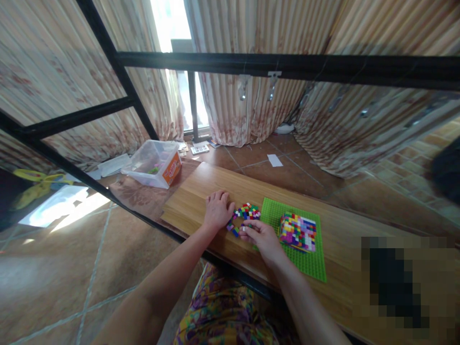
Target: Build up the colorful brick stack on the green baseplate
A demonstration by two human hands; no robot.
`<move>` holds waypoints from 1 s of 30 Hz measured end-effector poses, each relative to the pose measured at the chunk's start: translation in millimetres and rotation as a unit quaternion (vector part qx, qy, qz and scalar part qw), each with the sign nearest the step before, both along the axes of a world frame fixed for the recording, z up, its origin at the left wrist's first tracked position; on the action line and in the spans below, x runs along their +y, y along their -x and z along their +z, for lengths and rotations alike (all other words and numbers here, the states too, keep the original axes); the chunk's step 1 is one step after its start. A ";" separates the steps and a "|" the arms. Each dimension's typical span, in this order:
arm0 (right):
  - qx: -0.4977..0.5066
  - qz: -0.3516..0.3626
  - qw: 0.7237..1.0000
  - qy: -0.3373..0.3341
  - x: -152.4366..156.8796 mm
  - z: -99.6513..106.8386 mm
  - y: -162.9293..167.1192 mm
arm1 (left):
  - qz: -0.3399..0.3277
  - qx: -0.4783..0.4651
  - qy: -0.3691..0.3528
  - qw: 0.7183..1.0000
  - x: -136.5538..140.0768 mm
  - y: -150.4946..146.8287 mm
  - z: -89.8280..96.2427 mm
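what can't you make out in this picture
All in the head view:
- What the right hand pinches, if anything: too small, partly covered by the hand.
- What is under the left hand: covered by the hand itself.
- Dark shape, lower right: blurred into blocks.
- Dark thing, right: cut off by the edge.

One baseplate (270,211), one brick block (298,232), one bin (143,178), many loose bricks (251,212).
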State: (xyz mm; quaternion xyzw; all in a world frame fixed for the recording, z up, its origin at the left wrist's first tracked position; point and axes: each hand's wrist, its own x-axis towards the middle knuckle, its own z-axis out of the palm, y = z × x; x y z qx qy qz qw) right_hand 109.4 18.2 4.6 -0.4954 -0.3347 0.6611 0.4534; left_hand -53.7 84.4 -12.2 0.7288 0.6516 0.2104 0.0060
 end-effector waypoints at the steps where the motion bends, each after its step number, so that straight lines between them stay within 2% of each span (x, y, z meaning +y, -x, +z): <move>1: 0.001 0.003 1.000 -0.002 -1.4 1.5 -0.4 | 0.001 0.000 0.000 1.000 0.1 -0.1 -0.1; 10: 0.004 -0.040 0.999 -0.015 -4.0 6.7 2.9 | -0.001 0.007 -0.012 1.000 -0.3 0.4 -1.9; 21: -0.037 -0.022 0.999 -0.010 7.2 0.5 6.5 | -0.001 0.004 -0.005 1.000 -0.5 0.2 -0.4; 26: -0.079 -0.042 0.995 -0.042 -6.1 7.7 -2.8 | 0.004 0.005 -0.002 1.000 0.3 0.7 -1.9; 30: -0.074 -0.060 0.994 -0.052 -25.8 17.0 -15.0 | 0.003 0.005 -0.010 1.000 0.5 1.3 -2.0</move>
